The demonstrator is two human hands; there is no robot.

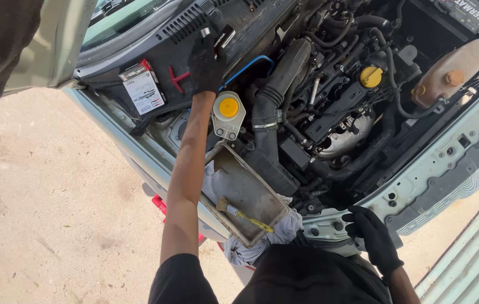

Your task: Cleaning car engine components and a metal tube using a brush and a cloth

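Nearest me, my gloved right hand rests unclenched on the car's front panel. Beyond the metal tray, my left hand grips a black can.

Matt black knit cloth gloves on both hands. Glossy yellow plastic cap on a pale plastic reservoir. Dull, stained metal tray over white cloth rag. Ribbed matt black rubber hose. Rough sandy ground.
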